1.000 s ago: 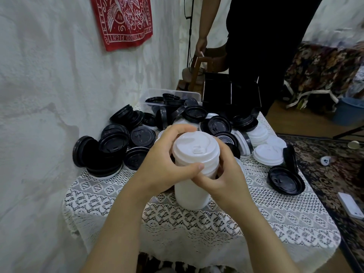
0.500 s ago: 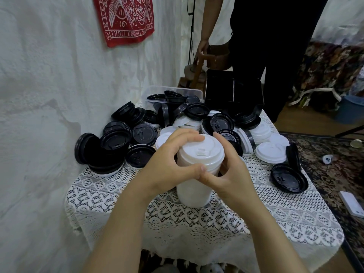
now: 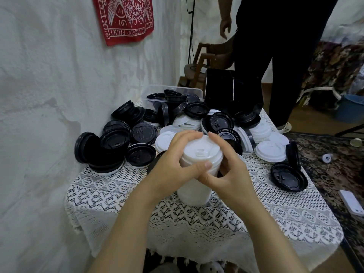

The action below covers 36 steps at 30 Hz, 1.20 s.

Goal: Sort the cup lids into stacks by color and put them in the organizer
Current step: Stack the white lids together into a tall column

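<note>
L hand (image 3: 173,170) and R hand (image 3: 230,174): both curled round upper part of white lid stack (image 3: 197,192), gripping it. Stack stands upright on worktop (image 3: 256,213), centre-front. Loose black lids (image 3: 116,140) piled behind; black organizer (image 3: 232,89) at rear.

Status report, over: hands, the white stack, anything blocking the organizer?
Hands: left hand and right hand both gripping white lid stack. Stack upright on tablecloth, not yet in black organizer. Loose lids piled between stack and organizer.
</note>
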Available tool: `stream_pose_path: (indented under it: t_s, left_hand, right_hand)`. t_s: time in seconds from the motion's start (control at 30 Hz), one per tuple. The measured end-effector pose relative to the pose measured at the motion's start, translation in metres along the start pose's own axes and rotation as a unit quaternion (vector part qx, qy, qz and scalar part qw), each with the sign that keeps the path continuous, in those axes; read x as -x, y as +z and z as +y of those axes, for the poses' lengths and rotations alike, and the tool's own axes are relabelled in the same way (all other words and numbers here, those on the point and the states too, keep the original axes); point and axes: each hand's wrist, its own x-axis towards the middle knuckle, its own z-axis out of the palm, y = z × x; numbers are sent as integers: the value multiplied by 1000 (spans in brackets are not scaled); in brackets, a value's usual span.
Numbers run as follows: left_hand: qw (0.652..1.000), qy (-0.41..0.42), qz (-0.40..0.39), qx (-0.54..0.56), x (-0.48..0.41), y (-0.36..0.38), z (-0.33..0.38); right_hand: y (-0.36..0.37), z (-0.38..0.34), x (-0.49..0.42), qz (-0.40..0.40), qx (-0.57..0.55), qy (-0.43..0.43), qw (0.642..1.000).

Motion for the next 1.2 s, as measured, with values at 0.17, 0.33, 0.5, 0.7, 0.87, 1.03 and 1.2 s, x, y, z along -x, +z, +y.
stream_pose_path:
  t_s: [0.17,0.33,0.5,0.7,0.87,1.03,1.2]
  left_hand:
    - [998,-14,52,24,-1,8,-5]
    - [997,-13,75,22,-1,13,-7]
    - [997,-10,73,6,-1,14,-9]
    - [997,-17,72,15,0,14,-8]
    - [997,-21,72,26,0,13,-9]
    - [997,-14,75,29,-2,13,-11]
    - [997,-15,72,33,-3,12,-12]
  right_hand:
    - [0,1,0,4,-14,6,1000]
    - [-1,2,1,5,-23,18,1000]
    - [-13,-3,5,-63,10,36,997]
    - [-53,-5,1,162,-48,35,985]
    - [-67,34,1,127,200,129,963]
    - [-60,59,1,-36,410,116,904]
    - [-62,64,-1,7,456,87,886]
